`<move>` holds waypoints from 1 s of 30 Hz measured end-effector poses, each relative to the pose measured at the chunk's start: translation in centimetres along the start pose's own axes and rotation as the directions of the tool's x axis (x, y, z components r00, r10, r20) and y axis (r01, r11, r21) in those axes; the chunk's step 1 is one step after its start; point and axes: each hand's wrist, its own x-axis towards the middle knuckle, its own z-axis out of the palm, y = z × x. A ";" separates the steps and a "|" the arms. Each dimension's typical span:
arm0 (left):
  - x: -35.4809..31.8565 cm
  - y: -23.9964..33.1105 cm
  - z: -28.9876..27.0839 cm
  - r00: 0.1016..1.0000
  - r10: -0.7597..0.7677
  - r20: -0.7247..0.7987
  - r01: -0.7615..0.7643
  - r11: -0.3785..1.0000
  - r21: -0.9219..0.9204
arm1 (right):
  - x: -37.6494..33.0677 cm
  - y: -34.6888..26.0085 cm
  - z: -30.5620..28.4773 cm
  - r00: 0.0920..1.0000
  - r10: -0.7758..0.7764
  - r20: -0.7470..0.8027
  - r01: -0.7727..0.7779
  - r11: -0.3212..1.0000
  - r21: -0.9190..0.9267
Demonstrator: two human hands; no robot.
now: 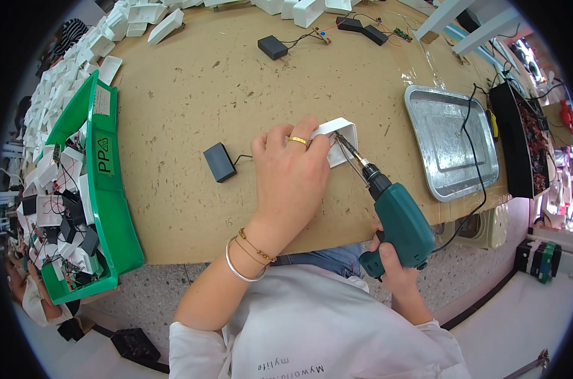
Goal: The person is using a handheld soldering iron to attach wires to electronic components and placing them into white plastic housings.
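Note:
My left hand (291,165) is closed on a white plastic housing (344,151), steadying it on the cardboard-covered table. In my right hand (394,265) is a green soldering gun (401,221), gripped by its handle below the table's front edge. Its metal tip points up and to the left, into the open side of the housing. A thin reddish wire shows by the tip; the exact contact point is too small to tell. Left of my left hand lies a black box (220,162), whose dark wire runs under that hand.
A green bin (112,189) of white housings and wired black boxes stands at left. White housings (166,26) pile up at the far left. Several wired black boxes (273,47) lie at the back. A metal tray (451,144) sits at right, the gun's black cable (473,136) crossing it.

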 end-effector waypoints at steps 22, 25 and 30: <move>-0.1 -0.1 0.3 1.000 -0.009 -0.001 0.009 1.000 -0.030 | 0.1 -0.1 0.0 1.000 0.017 -0.019 -0.016 1.000 0.020; -0.1 0.2 -0.1 1.000 0.001 -0.016 -0.002 1.000 -0.009 | 0.0 -0.3 -0.2 0.999 0.036 -0.025 -0.035 0.998 0.044; 0.1 0.0 0.0 0.999 -0.018 -0.031 0.017 0.999 -0.028 | 0.0 -0.1 0.0 0.999 0.015 -0.029 -0.013 0.997 0.073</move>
